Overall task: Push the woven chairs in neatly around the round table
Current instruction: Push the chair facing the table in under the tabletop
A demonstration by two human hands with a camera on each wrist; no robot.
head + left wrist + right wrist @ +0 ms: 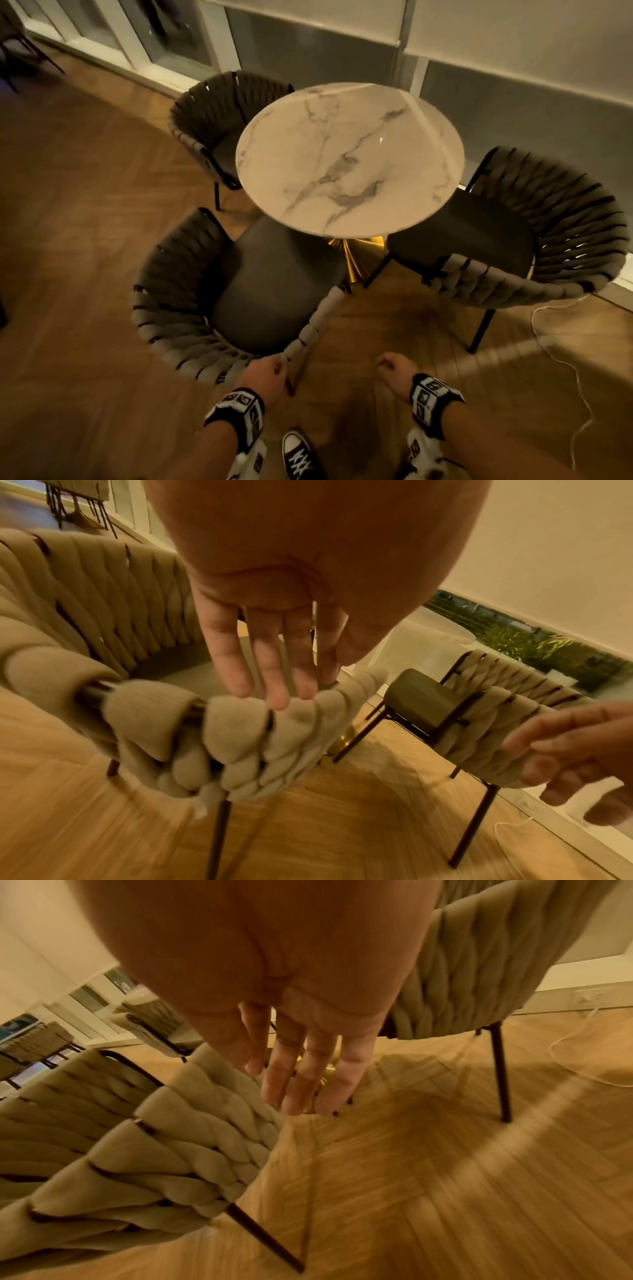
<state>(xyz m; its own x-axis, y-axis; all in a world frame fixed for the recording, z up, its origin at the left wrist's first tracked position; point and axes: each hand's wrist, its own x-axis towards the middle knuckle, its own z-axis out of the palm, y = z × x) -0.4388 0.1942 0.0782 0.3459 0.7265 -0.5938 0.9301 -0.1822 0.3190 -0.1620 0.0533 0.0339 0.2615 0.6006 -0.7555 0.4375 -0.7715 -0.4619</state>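
A round marble table (349, 157) stands on a gold base (356, 253) with three woven chairs around it. The near chair (191, 301) sits at an angle, its dark seat partly under the table's edge. My left hand (270, 370) is at its right rim; in the left wrist view the straight fingers (274, 691) touch the woven rim (171, 723) from above. My right hand (394, 370) hangs over the floor between the near chair and the right chair (548, 240), relaxed (301, 1091) and holding nothing. The far chair (205, 116) is tucked close to the table.
Herringbone wood floor lies all around. A white cable (565, 342) trails on the floor by the right chair's legs. Windows and a low wall run behind the table. My shoe (298, 459) is below the hands. Another chair (17, 44) stands far left.
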